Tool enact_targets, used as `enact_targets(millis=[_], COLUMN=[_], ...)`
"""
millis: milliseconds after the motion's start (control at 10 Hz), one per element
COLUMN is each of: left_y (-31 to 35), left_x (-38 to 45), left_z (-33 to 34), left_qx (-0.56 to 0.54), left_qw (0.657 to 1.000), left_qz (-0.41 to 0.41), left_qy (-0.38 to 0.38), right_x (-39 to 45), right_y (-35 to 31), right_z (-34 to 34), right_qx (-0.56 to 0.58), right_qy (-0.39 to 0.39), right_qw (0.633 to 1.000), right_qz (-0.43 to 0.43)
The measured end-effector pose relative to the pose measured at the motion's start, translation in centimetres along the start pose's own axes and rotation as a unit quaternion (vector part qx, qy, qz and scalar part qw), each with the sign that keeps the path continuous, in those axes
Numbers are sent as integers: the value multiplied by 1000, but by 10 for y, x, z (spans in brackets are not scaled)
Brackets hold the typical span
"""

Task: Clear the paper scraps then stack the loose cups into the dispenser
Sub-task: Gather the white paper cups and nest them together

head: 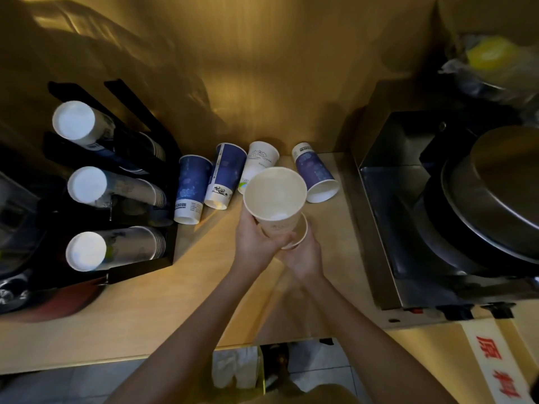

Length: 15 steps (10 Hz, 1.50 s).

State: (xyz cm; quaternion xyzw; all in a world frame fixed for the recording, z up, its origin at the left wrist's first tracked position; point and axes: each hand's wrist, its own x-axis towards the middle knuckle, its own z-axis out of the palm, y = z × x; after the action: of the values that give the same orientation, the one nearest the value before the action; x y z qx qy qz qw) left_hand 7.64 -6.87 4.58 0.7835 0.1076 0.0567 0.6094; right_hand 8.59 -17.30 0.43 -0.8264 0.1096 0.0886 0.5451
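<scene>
Two bare hands hold paper cups above a wooden tabletop, beside a black cup dispenser.

The left hand [256,240] wraps its fingers around the lower wall of an upright cream paper cup [275,196], mouth facing up; the right hand [304,255] curls around a second cup [300,233] tucked just under and behind the first, only its rim showing; beyond the held cup, four loose cups rest against the wall: a blue cup [191,189], a blue-and-white cup [224,176], a white cup [258,161] and another blue cup [316,173]; left of the held cup, the dispenser [140,266] holds three stacks of cups [116,185] lying sideways, white bases outward; right of the held cup sits a steel machine [423,199] on the tabletop [145,310].
</scene>
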Motion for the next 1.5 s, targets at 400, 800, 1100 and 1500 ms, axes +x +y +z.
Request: enact_targets(millis=[400,800,1100,1500], left_y=[-26,-2,-26,-50], left_x=[2,82,176,159], left_z=[1,-38,9,19], left_qx=[161,313,446,341], left_qw=[982,941,888,921], left_qz=[4,-28,-74,-168], left_qy=[-104,-128,-83,-89], right_x=[2,15,17,19], right_y=[10,18,26,26], right_z=[1,4,3,11], right_qx=[57,-18,10,-10], right_qy=[-2,12,-42,-8], right_qw=[998,1000,999,1000], right_qz=[-39,2,13,-14])
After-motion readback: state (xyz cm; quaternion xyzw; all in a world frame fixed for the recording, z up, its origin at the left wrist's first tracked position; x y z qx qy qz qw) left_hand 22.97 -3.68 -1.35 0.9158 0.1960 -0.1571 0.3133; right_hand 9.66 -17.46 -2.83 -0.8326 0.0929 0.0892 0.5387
